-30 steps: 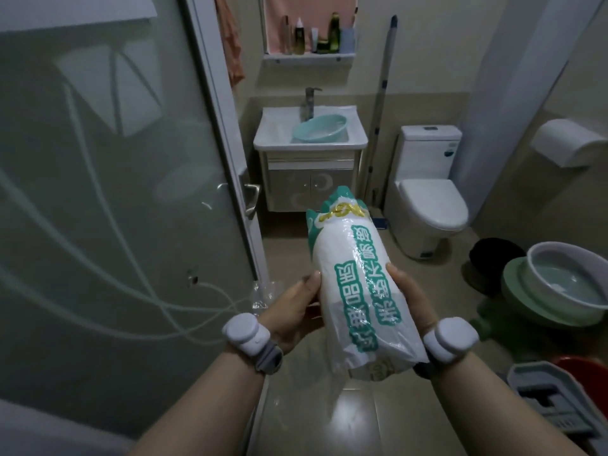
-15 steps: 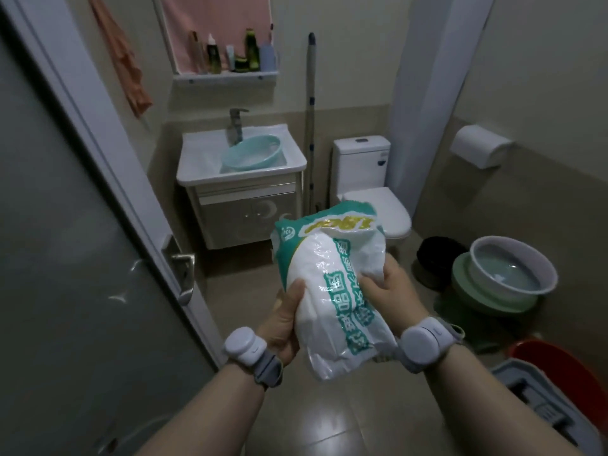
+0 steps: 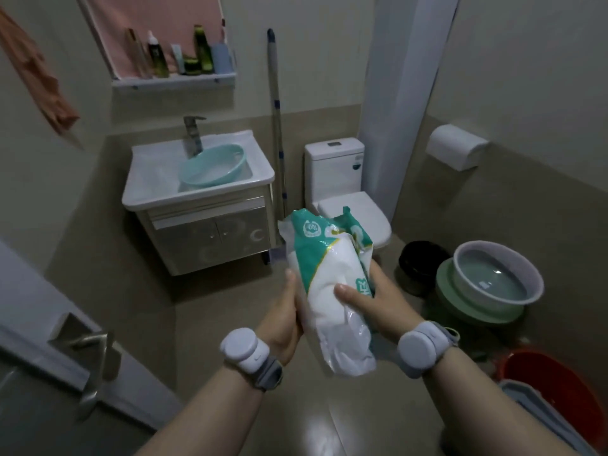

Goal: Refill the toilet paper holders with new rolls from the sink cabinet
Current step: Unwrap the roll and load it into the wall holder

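A white and green plastic pack of toilet paper is held upright in front of me. My left hand grips its left side, and my right hand wraps around its right side with the thumb across the front. The sink cabinet stands at the back left with both doors shut. A white covered toilet paper holder hangs on the right wall, apart from my hands.
A teal basin sits in the sink. The toilet and a mop handle stand behind the pack. Stacked basins, a black bin and a red bucket crowd the right floor. A door handle juts out at lower left.
My view has swung right and moved into the bathroom past the glass door. The pack has turned in my hands, and my right thumb has come across its front.
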